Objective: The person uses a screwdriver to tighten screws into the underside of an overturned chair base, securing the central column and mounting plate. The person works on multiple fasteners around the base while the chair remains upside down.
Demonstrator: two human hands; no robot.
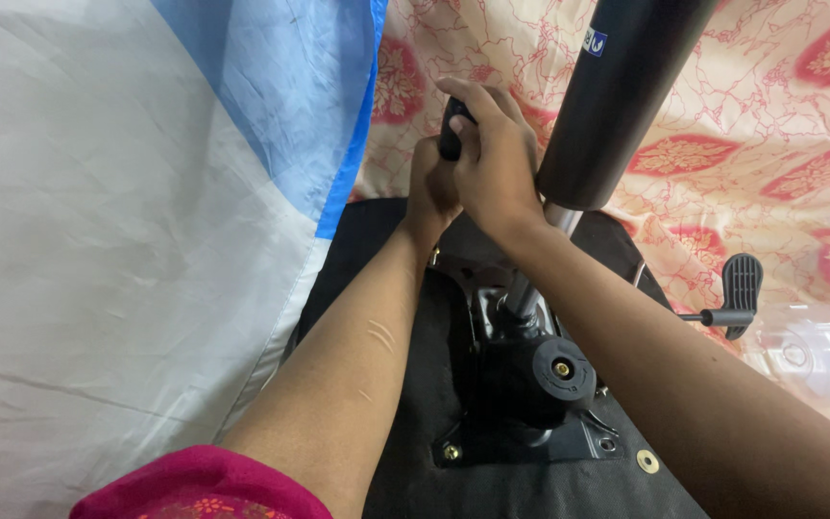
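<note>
**Both hands clamped on a small black handle above an upturned chair seat**

The black handle (451, 130) sits at the top middle of the scene, mostly buried under skin; only its dark upper end peeks out to the left of the knuckles. The right hand (497, 159) lies over it from above, fingers (473, 96) curled down and closed around it. The left hand (431, 187) comes up from beneath, its fingers wrapped shut on the lower part of the same handle, so the two hands press against each other.

Just right of the fingers, a thick black cylinder (617, 96) rises at a slant, a slimmer metal rod (561, 219) emerging from its lower end. Below the wrists that rod runs into a black metal mechanism plate (530, 384) bolted to the black seat underside (415, 404), with a round black knob (562, 369) facing the camera. Further right of the fingers, a black lever with a ribbed paddle (737, 293) sticks out sideways.

To the left of the hands hangs white and blue cloth (146, 192); behind and right spreads a cream cloth with red flowers (770, 144). A magenta sleeve (199, 485) shows at the bottom edge.
</note>
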